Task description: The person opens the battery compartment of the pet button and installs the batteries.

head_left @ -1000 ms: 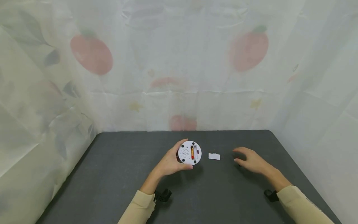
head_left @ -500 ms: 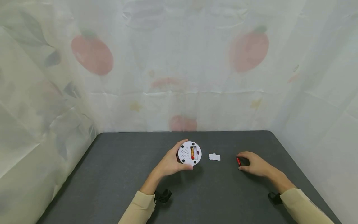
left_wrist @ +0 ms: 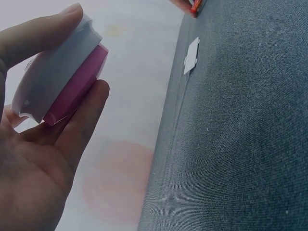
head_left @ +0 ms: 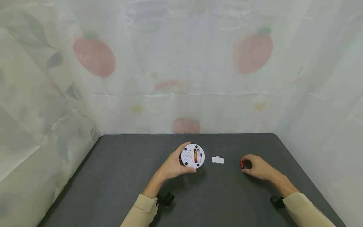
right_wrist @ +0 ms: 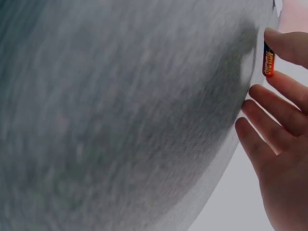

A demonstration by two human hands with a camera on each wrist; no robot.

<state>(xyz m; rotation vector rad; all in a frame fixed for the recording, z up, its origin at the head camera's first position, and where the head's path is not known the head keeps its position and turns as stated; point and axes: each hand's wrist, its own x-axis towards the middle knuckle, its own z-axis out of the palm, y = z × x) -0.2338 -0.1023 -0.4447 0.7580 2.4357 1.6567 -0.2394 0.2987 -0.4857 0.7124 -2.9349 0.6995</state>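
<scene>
My left hand (head_left: 173, 164) grips a round white device (head_left: 187, 155) by its edge, underside toward me. Its battery bay holds one battery (head_left: 195, 155) on the left, with a bare slot beside it. The left wrist view shows the device's white body (left_wrist: 57, 72) and a pink part (left_wrist: 79, 86) on its other side. My right hand (head_left: 256, 167) pinches a red and black battery (right_wrist: 268, 60) end to end between thumb and index finger; the other fingers are spread. In the head view this battery (head_left: 242, 165) is just above the table or touching it; I cannot tell which.
A small white battery cover (head_left: 217, 160) with tabs lies on the dark grey table (head_left: 127, 176) between the hands. A pale printed curtain (head_left: 181, 63) stands behind the table and along both sides. Black straps (head_left: 165, 199) circle the wrists.
My right hand has moved slightly right and toward me, and the red battery now shows between its thumb and finger. The left hand and the device have stayed in place.
</scene>
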